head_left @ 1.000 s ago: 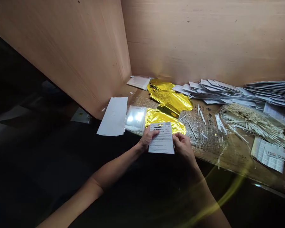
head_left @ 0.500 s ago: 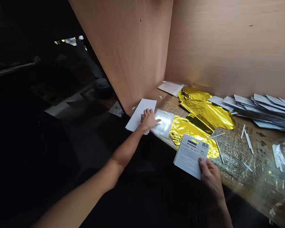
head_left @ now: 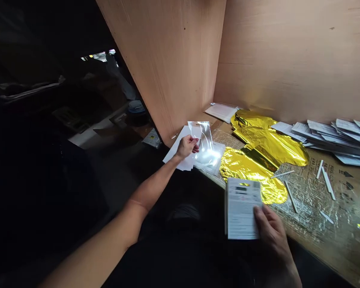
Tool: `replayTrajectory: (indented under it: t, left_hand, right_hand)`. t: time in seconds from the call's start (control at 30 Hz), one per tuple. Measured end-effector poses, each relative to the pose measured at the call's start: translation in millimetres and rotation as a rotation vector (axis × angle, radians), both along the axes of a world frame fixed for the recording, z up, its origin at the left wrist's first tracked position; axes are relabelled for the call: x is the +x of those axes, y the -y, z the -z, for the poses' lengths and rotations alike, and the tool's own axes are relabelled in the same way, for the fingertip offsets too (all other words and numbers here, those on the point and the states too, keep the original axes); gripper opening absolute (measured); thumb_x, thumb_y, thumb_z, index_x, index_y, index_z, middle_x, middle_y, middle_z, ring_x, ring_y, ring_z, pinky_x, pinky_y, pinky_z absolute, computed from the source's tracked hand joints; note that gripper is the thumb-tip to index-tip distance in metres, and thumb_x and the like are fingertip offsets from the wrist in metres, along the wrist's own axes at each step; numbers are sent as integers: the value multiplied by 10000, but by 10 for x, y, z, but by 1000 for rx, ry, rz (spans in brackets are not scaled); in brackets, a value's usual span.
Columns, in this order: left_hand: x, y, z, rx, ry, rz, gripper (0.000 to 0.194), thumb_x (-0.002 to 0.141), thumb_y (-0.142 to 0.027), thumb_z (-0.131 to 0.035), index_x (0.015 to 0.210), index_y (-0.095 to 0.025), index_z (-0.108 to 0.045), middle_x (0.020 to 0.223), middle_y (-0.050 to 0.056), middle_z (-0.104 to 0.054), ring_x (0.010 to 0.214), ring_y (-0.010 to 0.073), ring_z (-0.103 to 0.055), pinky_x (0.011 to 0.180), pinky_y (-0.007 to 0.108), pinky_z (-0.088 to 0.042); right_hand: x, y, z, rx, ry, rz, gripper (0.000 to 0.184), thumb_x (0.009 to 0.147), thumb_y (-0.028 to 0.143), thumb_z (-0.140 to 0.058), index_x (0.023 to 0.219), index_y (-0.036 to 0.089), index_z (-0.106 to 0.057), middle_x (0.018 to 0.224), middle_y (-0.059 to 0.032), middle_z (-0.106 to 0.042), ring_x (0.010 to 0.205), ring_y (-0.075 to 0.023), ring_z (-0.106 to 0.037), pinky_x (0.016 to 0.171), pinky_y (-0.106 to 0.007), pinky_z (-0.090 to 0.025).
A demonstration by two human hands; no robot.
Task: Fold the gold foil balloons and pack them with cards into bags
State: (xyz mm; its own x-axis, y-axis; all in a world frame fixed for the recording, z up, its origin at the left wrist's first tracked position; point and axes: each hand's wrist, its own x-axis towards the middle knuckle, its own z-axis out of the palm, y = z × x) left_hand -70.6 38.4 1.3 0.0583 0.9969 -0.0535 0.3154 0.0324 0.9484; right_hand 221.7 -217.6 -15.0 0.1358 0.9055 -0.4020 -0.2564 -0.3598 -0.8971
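Note:
My left hand [head_left: 188, 145] is pinched on a clear plastic bag [head_left: 203, 136], lifted off a stack of clear bags [head_left: 211, 160] at the left end of the bench. White paper sheets [head_left: 180, 152] lie under and beside that hand. My right hand [head_left: 271, 236] grips the right edge of a white printed card [head_left: 241, 208], held upright near the bench's front edge. Behind the card lie folded gold foil balloons [head_left: 264, 160].
Wooden walls [head_left: 180, 60] close in the bench at left and back. A fan of printed cards [head_left: 330, 136] lies at the right rear. White sticks [head_left: 327, 182] are scattered on crinkled plastic [head_left: 312, 196]. Another white packet [head_left: 222, 112] sits in the back corner.
My left hand let go of the card, reached left to the stack of clear bags, and lifted one bag. My right hand kept the card and turned it upright.

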Motion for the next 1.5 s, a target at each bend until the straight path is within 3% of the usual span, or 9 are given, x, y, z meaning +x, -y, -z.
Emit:
replayTrajectory:
  t: [0.17, 0.33, 0.5, 0.6, 0.8, 0.97, 1.27, 1.4, 1.5]
  left_hand:
    - [573, 644, -17, -30, 434, 278, 596, 857, -743, -720, 940, -212, -464, 763, 18, -733, 672, 211, -779, 580, 276, -607]
    - [655, 856, -171, -304, 532, 548, 619, 835, -733, -756, 967, -216, -442, 1055, 145, -809, 815, 255, -808, 627, 299, -616]
    - [644, 832, -128, -386, 562, 547, 638, 762, -645, -874, 1033, -204, -500, 973, 138, -819, 777, 239, -794, 686, 324, -609]
    - [742, 855, -25, -366, 569, 444, 623, 717, -574, -933, 1043, -167, -592, 907, 117, -811, 774, 219, -786, 730, 337, -617]
    - [937, 985, 115, -254, 592, 267, 589, 696, -619, -925, 874, -152, -612, 725, 59, -749, 658, 182, -740, 662, 317, -615]
    - [865, 1012, 63, -397, 575, 422, 562, 764, -608, -886, 950, -157, -607, 826, 79, -773, 674, 186, -752, 608, 273, -581]
    - [823, 1059, 101, -637, 567, 388, 374, 884, -498, -781, 1018, -179, -642, 909, 101, -801, 699, 189, -750, 585, 242, -516]
    - [983, 1321, 162, -542, 684, 321, 501, 774, -469, -886, 1097, -182, -633, 815, 28, -760, 631, 156, -696, 617, 269, -541]
    - [1079, 1393, 185, -430, 737, 287, 667, 651, -408, -980, 1141, -169, -595, 839, 30, -766, 695, 173, -726, 721, 314, -587]
  right_hand:
    - [-245, -200, -202, 48, -62, -404, 447, 913, 568, -778, 1131, 179, -812, 1042, -115, -828, 852, -296, -779, 727, -356, -617]
    - [-136, -280, -148, 5, -66, -288, 505, 877, 610, -793, 1107, 160, -794, 905, -97, -809, 736, -267, -747, 723, -387, -606]
    - [-43, -156, -115, 95, 314, -52, 441, 927, 623, -704, 956, 186, -762, 817, -67, -758, 671, -228, -647, 586, -318, -520]
    - [-67, -95, -155, 139, 452, -92, 406, 935, 584, -694, 820, 196, -726, 734, -41, -693, 663, -209, -589, 559, -288, -466]
    - [-139, -46, -179, 15, -58, -443, 461, 926, 600, -729, 1053, 161, -792, 870, -68, -758, 755, -247, -684, 727, -361, -561]
    - [-94, -67, -108, 30, 94, -252, 476, 899, 627, -734, 997, 164, -775, 804, -56, -754, 690, -237, -662, 660, -345, -546]
    - [-186, 86, 8, 185, 999, -60, 352, 1038, 427, -486, 737, 250, -533, 584, -14, -572, 503, -168, -495, 545, -314, -322]
    - [-218, 65, 5, 184, 1064, 39, 363, 1042, 447, -470, 762, 241, -575, 592, -32, -576, 513, -176, -491, 557, -322, -324]
    - [-183, 56, 14, 182, 775, 143, 406, 1004, 584, -574, 837, 224, -655, 666, -43, -626, 578, -187, -543, 558, -307, -390]
